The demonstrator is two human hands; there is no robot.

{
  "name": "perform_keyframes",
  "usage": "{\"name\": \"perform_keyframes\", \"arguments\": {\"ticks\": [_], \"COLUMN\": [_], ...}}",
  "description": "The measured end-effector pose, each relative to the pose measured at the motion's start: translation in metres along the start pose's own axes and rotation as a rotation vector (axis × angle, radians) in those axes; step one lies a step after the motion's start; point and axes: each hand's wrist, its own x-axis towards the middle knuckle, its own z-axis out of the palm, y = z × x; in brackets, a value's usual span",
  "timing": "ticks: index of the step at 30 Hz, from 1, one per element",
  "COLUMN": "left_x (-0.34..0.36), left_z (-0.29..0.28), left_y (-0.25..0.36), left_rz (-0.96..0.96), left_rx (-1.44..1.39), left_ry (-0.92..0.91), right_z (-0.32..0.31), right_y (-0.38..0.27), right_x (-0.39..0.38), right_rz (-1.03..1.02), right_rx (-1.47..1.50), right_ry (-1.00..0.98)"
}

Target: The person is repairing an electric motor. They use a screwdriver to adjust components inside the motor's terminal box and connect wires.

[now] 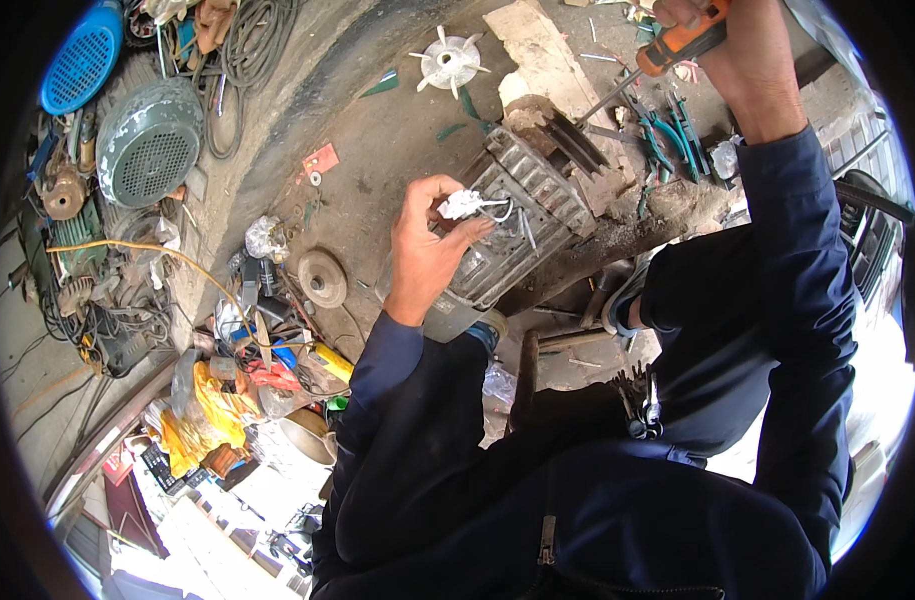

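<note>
A ribbed grey electric motor [512, 262] lies on the ground in front of me, a dark grooved pulley [574, 143] at its far right end. Over the motor, my left hand [424, 245] pinches a bundle of white wire leads [461, 205], whose ends curl to the right. At the upper right, my right hand [752, 65] grips a screwdriver [677, 45] by its orange and black handle. Its shaft slants down to the left, and the tip appears close to the pulley; whether they touch, I cannot tell.
Beyond the motor lie a pale cooling fan [449, 62] and torn cardboard [537, 50]. Green-handled pliers [660, 138] rest at right. Leftward are a round metal disc [322, 277], a grey fan cover [149, 145], a blue cover [82, 65], cables and a yellow bag [209, 415].
</note>
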Motion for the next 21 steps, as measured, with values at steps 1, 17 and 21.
{"name": "perform_keyframes", "arguments": {"ticks": [1, 17, 21], "left_x": [-0.001, -0.004, -0.003], "left_z": [0.001, -0.002, 0.002], "left_y": [-0.001, -0.005, -0.003], "left_rz": [0.027, 0.117, 0.159], "left_rx": [0.005, 0.141, 0.154], "left_ry": [0.007, -0.018, 0.046], "right_z": [-0.006, -0.018, -0.015], "right_y": [-0.004, 0.059, 0.058], "right_x": [0.002, 0.010, 0.013], "right_rz": [0.004, 0.523, 0.528], "right_rx": [0.033, 0.435, 0.436], "right_ry": [-0.009, 0.028, 0.065]}}
